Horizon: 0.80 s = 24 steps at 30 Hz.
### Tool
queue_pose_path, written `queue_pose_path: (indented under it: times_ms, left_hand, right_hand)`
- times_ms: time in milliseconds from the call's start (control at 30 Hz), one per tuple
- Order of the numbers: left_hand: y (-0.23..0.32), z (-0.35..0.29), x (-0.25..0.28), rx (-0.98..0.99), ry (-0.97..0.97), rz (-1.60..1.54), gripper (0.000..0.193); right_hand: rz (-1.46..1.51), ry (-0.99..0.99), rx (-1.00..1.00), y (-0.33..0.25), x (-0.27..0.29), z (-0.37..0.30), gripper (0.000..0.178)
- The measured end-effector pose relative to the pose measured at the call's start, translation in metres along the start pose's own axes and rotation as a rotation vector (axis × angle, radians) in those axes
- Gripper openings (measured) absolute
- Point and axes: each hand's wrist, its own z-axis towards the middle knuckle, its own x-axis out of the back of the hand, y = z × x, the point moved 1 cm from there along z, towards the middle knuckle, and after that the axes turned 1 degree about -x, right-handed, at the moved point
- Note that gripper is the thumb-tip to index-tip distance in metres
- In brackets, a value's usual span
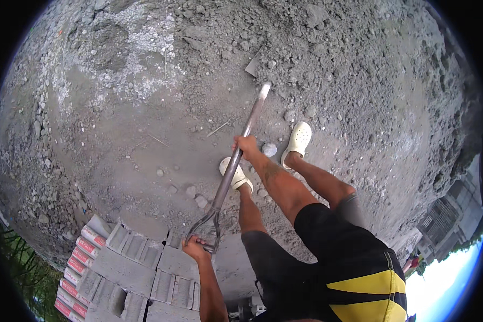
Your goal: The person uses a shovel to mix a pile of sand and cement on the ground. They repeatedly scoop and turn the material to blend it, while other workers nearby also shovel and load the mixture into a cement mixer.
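Note:
A long-handled shovel (pixel 232 167) slants across the middle of the view, its shaft running up and to the right. At the lower end, my left hand (pixel 196 249) is wrapped round the crossbar of the D-shaped grip. Higher up, my right hand (pixel 246 145) closes round the shaft, near the pale clogs on my feet. The shovel's blade (pixel 253 65) shows only in part at the edge of the loose grey gravel (pixel 306 59); the rest of it is covered by the gravel.
Stacked concrete blocks (pixel 124 268) stand at lower left, beside a column of red-and-white bags (pixel 76 273). Several stones (pixel 200 201) lie near my feet, one large stone (pixel 269 149) between the clogs. A mesh screen (pixel 439 219) and more blocks are at far right.

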Motion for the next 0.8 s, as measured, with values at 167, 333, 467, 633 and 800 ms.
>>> queue_pose_path:
  times_ms: [167, 333, 467, 633, 800]
  left_hand:
    - [0.021, -0.038, -0.135, -0.236, -0.311, -0.080, 0.018]
    - [0.036, -0.068, -0.122, -0.423, -0.338, 0.037, 0.019]
    - [0.102, -0.086, -0.098, -0.615, -0.388, 0.194, 0.019]
    - [0.176, -0.105, -0.093, -1.113, -0.627, 0.435, 0.017]
    - [0.163, -0.252, -0.102, -1.375, -1.295, 0.440, 0.018]
  right_hand:
    - [0.029, 0.040, 0.112, -0.144, 0.015, 0.047, 0.008]
    - [0.135, -0.071, 0.081, -0.157, 0.033, 0.017, 0.008]
    - [0.365, -0.092, 0.044, -0.155, 0.037, -0.042, 0.006]
    - [0.817, -0.141, 0.149, -0.158, 0.094, -0.133, 0.010]
    - [1.228, -0.123, 0.493, -0.110, 0.289, -0.256, 0.018]
